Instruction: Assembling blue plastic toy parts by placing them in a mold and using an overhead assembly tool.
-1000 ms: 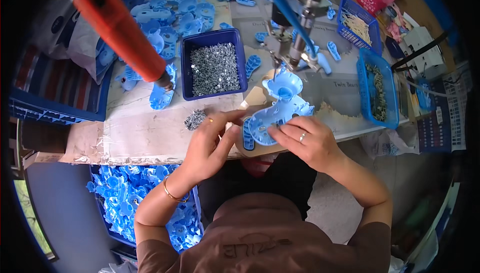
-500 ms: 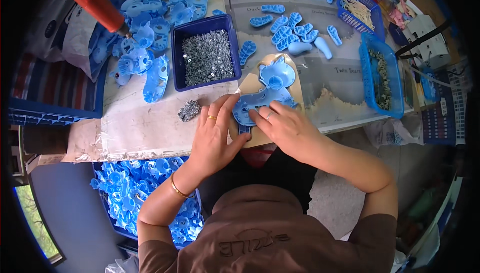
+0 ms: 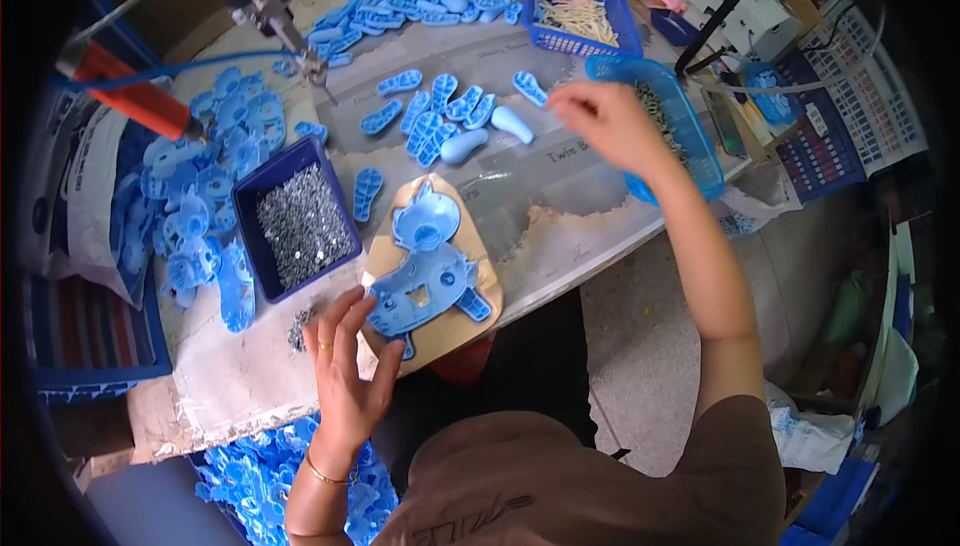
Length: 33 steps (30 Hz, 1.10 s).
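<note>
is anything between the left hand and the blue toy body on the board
Nothing visible does: the left hand is right at the near left edge of the blue toy body, which lies on the tan board. The little pile of metal parts sits left of the fingers, outside that gap.

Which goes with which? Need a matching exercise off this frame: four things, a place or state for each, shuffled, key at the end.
Column 1
1. left hand
2. tray
3. right hand
4. board

Column 2
A. tan, under a blue shell
B. near the light-blue bin
C. at the shell's lower left
D. dark blue, holding metal bits

Pairs: 1-C, 2-D, 3-B, 4-A
</note>
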Each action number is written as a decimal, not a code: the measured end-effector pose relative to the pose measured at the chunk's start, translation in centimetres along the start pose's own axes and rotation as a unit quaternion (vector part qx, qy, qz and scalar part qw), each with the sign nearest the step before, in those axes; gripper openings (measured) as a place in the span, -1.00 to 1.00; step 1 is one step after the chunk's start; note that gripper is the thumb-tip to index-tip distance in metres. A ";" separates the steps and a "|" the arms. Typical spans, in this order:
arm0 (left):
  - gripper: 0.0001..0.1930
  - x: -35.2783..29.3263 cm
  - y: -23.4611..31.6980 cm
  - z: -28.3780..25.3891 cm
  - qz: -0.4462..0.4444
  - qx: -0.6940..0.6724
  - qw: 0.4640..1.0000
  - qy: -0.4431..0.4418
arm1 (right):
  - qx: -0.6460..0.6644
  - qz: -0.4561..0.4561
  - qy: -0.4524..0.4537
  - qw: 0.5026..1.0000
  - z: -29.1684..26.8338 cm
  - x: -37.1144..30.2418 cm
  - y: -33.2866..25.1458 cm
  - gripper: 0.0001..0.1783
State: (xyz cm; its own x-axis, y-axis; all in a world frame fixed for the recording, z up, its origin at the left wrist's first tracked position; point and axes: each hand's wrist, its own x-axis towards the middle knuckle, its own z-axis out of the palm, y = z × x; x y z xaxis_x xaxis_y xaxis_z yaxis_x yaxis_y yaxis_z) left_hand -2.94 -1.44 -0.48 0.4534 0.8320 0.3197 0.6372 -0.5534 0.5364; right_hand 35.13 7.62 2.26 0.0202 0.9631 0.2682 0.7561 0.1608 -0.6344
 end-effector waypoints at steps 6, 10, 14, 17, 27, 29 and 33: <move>-0.58 2.1 3.1 0.2 0.056 -0.071 0.996 -0.026 | -0.221 0.031 0.149 0.963 -5.1 9.5 13.0 -0.80; -0.62 3.0 3.9 1.2 0.090 -0.104 0.989 -0.051 | -0.275 0.093 0.094 0.952 -4.0 15.2 17.7 -0.79; -0.63 3.4 4.1 2.0 0.090 -0.119 0.987 -0.063 | -0.290 0.153 -0.033 0.944 -2.9 18.5 18.9 -0.74; -0.65 4.0 4.5 2.2 0.080 -0.117 0.987 -0.073 | -0.228 0.169 -0.181 0.942 -4.2 19.5 19.7 -0.72; -0.70 5.5 4.9 3.2 0.088 -0.155 0.980 -0.086 | -0.159 0.089 0.028 0.983 -3.4 19.3 21.6 -0.85; -0.71 5.8 4.8 3.6 0.097 -0.160 0.979 -0.084 | -0.089 0.070 0.090 0.989 -4.5 18.9 22.1 -0.83; -0.70 6.5 4.6 3.7 0.112 -0.159 0.978 -0.078 | 0.074 0.010 0.100 0.992 -5.6 18.0 20.5 -0.81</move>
State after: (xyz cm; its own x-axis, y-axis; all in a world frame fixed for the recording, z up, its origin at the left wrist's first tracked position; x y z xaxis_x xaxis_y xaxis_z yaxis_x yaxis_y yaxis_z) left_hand 5.23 1.29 1.22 0.6650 0.6611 0.3475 0.2959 -0.6604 0.6901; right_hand 54.69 27.03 -1.88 0.1741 0.9071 0.3832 0.6504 0.1863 -0.7364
